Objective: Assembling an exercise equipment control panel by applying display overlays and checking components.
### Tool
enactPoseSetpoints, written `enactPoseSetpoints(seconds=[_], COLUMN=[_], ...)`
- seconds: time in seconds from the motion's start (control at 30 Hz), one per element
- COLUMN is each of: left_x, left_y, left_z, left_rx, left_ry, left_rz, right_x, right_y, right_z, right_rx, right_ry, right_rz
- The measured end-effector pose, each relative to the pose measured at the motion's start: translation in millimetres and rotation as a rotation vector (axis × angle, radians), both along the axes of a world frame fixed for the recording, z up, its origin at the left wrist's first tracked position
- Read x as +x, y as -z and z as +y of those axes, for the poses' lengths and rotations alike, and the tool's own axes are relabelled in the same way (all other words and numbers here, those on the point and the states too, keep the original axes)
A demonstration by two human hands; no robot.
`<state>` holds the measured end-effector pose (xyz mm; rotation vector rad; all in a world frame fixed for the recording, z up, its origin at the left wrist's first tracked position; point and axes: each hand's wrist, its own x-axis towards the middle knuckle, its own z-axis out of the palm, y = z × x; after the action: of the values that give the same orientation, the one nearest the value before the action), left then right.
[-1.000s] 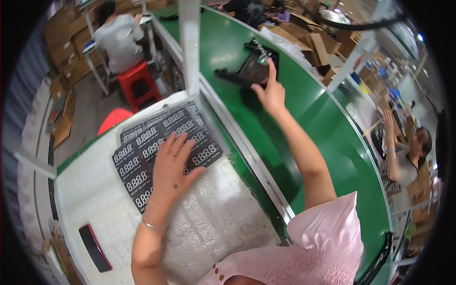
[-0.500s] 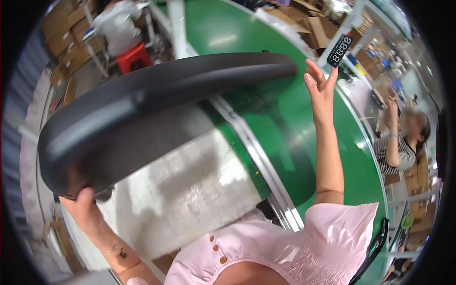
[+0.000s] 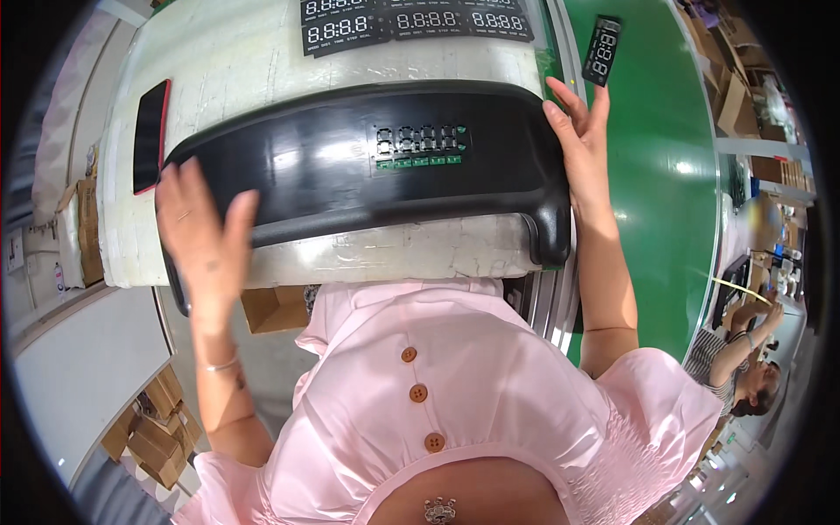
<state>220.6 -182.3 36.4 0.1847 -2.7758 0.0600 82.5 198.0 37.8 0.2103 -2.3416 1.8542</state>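
Note:
A long, curved black plastic cover point(image 3: 306, 166) lies across the white padded work surface point(image 3: 385, 72) in front of me. Toward its right half are digit-shaped cutouts point(image 3: 420, 147), with green board showing through. My left hand point(image 3: 208, 241), slightly blurred, is over the cover's left end, fingers stretched and thumb apart. At the opposite end, my right hand point(image 3: 590, 166) has its thumb against the cover's edge and its fingers spread. A small black display sticker point(image 3: 602, 54) with white digit shapes clings to the tip of one extended right finger.
More black display stickers point(image 3: 350, 37) lie in rows at the far side. A red-edged phone point(image 3: 151, 137) rests left of the cover. A green conveyor belt point(image 3: 652, 175) runs along the right behind a metal rail. Cardboard boxes point(image 3: 157, 437) stand lower left; another person point(image 3: 744, 363) is at far right.
The cover, tilted up in my left hand earlier, now lies flat on the padded surface with its cutouts facing up. My left hand has loosened its grip. The sticker stays on my right finger.

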Motion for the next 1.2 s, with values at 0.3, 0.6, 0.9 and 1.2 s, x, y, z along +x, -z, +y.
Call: enactPoseSetpoints(seconds=[0.3,0.6,0.9,1.2], left_x=[-56,-67,-31,-11], left_y=[-20,-21,-28,-31], left_z=[248,209,151,99], left_rx=[0.754,0.478,0.962,0.361], left_ry=[1.468,0.928,1.131,0.564], left_rz=[-0.567,-0.065,-0.167,-0.067], right_x=[-9,1,16,21], right_y=[5,-20,-50,-34], right_z=[22,74,-20,-59], right_rx=[-0.191,-0.200,0.129,-0.006], right_ry=[0.077,0.298,0.121,-0.256], right_rz=[-0.138,0.115,0.353,-0.031])
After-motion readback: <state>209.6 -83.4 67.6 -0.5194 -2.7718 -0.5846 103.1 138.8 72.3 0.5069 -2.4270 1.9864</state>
